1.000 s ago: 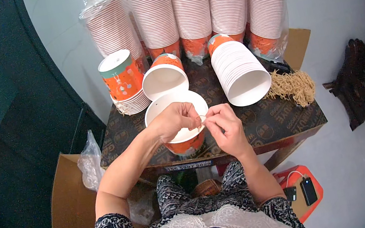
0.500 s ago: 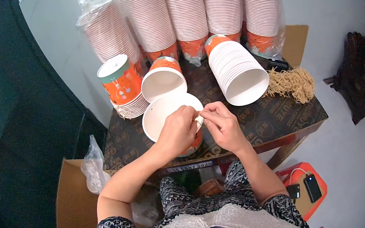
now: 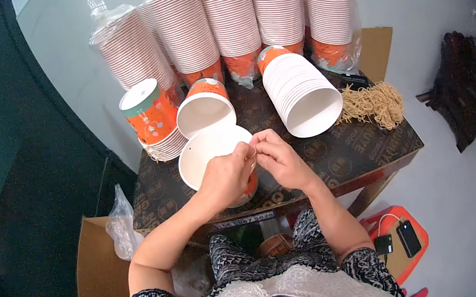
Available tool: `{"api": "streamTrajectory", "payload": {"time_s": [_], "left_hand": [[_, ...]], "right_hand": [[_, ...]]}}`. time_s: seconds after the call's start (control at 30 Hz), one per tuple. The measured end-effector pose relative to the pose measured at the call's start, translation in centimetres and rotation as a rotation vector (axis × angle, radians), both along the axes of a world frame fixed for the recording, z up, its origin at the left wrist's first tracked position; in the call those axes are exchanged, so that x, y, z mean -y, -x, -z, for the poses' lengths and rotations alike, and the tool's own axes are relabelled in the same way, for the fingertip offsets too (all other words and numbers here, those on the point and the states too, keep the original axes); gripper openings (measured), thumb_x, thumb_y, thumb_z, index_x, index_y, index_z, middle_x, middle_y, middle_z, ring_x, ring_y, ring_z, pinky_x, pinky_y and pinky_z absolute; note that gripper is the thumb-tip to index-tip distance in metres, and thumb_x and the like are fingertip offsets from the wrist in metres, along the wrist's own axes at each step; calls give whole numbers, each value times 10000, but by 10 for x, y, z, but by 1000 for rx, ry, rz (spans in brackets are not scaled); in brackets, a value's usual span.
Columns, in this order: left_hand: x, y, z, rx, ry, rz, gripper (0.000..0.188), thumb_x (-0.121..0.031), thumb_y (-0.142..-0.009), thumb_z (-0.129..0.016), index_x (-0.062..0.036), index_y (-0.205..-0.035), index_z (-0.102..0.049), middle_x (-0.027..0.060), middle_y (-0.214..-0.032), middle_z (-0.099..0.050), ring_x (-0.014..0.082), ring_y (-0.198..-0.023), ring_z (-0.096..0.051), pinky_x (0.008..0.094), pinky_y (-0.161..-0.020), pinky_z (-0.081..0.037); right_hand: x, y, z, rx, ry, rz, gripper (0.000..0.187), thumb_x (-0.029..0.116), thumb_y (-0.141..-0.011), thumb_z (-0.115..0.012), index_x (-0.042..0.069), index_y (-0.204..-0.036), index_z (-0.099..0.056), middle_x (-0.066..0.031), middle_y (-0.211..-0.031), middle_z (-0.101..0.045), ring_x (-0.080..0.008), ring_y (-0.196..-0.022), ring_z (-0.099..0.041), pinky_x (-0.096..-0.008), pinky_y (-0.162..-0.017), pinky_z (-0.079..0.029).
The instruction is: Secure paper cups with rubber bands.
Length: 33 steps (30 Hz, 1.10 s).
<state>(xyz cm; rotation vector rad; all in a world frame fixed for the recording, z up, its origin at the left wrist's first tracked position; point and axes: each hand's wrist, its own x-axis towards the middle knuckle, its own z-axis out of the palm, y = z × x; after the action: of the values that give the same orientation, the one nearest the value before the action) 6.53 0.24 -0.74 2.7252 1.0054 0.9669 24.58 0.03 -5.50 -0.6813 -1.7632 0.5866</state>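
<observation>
A white-lined orange paper bucket stands tilted toward me near the table's front edge, a small dark hole showing near its left rim. At its right rim, my left hand is closed, fingertips pinched, partly covering the mouth. My right hand is pinched too, its fingertips meeting the left ones. Whatever lies between the fingers is too small and hidden to make out. Just behind, another paper bucket lies with its mouth toward me. A tangled pile of beige cords rests at the table's right side.
Nested paper buckets stand upside down at left, with cords by their rims. A stack of buckets lies right of centre. Plastic-wrapped stacks line the table's back. A cardboard box sits at lower left, a red stool at lower right.
The view has shifted slightly, moving the table scene left. Both hands stay at the bucket's right rim, with the right fingers now curled closer against the left ones.
</observation>
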Motion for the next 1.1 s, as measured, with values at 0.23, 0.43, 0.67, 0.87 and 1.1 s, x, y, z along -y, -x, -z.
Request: {"api": "streamTrajectory", "payload": {"time_s": [0.23, 0.43, 0.67, 0.87, 1.1], "left_hand": [[-6, 5, -2, 86, 114, 43, 145, -91, -864, -629, -22, -956, -540, 208, -675, -627, 406, -645, -645, 472, -569, -506], [-7, 5, -3, 116, 177, 65, 126, -87, -864, -624, -33, -950, -549, 200, -686, -631, 400, -662, -647, 469, -586, -510], [-4, 2, -3, 53, 37, 14, 127, -101, -863, -635, -47, -952, -564, 191, -660, -628, 389, -633, -645, 465, -564, -506], [-7, 4, -3, 94, 105, 12, 95, -97, -857, -639, -40, -914, -590, 194, -670, -636, 383, -640, -651, 447, -576, -512], [-13, 7, -11, 218, 579, 57, 79, -62, -858, -620, 10, -889, -608, 164, -736, -684, 248, -715, -702, 355, -623, -527]], "right_hand": [[15, 5, -6, -46, 70, 94, 60, 8, -894, -606, -39, -925, -585, -117, -1062, -559, -148, -812, -596, -256, -665, -485], [15, 7, 2, -170, 27, 126, 65, 4, -910, -578, -42, -953, -596, -124, -1033, -590, -181, -849, -597, -287, -733, -489], [18, 8, -3, -158, 57, 99, 146, 0, -914, -573, -50, -1045, -615, -117, -1081, -569, -186, -882, -594, -305, -772, -492], [24, 14, -3, -136, 165, 175, 87, -28, -870, -626, -43, -951, -600, -121, -1070, -566, -227, -909, -605, -346, -771, -500], [30, 21, 6, -21, -219, 407, 88, -59, -836, -628, -18, -904, -588, -148, -1035, -585, -237, -800, -611, -311, -665, -503]]}}
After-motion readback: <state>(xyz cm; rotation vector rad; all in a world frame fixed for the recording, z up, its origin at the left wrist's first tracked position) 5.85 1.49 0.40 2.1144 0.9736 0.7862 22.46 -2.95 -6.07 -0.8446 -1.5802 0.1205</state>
